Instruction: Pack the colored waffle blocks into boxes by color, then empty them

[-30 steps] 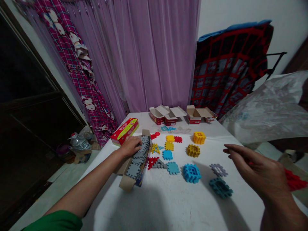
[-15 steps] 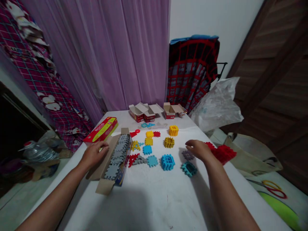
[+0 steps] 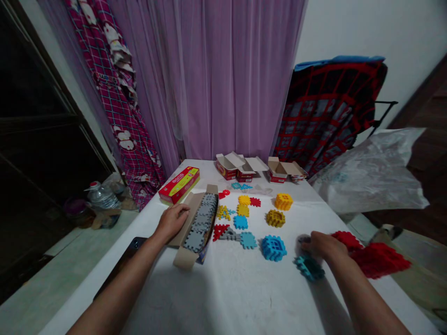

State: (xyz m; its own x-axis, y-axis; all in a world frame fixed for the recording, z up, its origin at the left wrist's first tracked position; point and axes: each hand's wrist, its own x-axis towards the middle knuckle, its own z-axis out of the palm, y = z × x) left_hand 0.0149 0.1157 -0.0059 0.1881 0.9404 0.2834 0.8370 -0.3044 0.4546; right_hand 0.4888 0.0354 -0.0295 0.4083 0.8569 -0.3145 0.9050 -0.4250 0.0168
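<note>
My left hand (image 3: 172, 222) curls over the side flap of an open cardboard box (image 3: 186, 221) that lies on the white table (image 3: 237, 298) and holds a row of grey toothed tiles (image 3: 199, 222). My right hand (image 3: 323, 245) lies palm down with its fingers curled over a grey tile (image 3: 303, 239), which is mostly hidden beneath them. A teal openwork cube (image 3: 310, 268) sits just in front of that hand. A blue cube (image 3: 274, 247) is to its left, and a heap of red pieces (image 3: 370, 257) lies to its right.
Loose yellow, blue and red tiles (image 3: 240, 211) and two yellow cubes (image 3: 283, 201) lie mid-table. A closed red-and-yellow box (image 3: 179, 184) and open small boxes (image 3: 240, 167) stand at the back. A dark phone (image 3: 134, 244) is near my left forearm. A plastic bag (image 3: 370, 172) hangs off the right edge.
My right hand has come down from the air onto the grey tile beside the teal cube. My left hand slid from the grey tiles to the box's flap. The camera swung about.
</note>
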